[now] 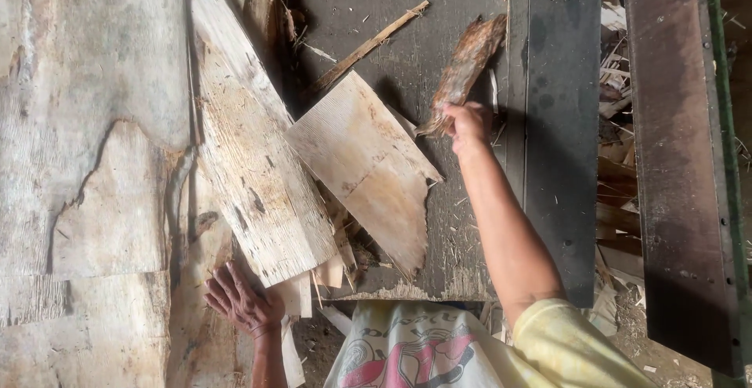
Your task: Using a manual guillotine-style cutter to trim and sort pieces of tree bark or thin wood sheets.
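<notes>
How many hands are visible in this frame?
2. The left hand rests flat on the pale veneer sheets at lower left. The right hand grips a rough bark strip above the dark table, upper centre. None seem hidden.

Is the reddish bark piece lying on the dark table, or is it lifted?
Lifted: the right hand grips the bark piece at its lower end, and it casts a separate shadow on the dark table.

The bark strip [464,70] is reddish-brown and streaked, the veneer sheets [258,168] pale cream with dark flecks, the worktop [548,121] dark grey, the sleeve [564,345] yellow.
</notes>
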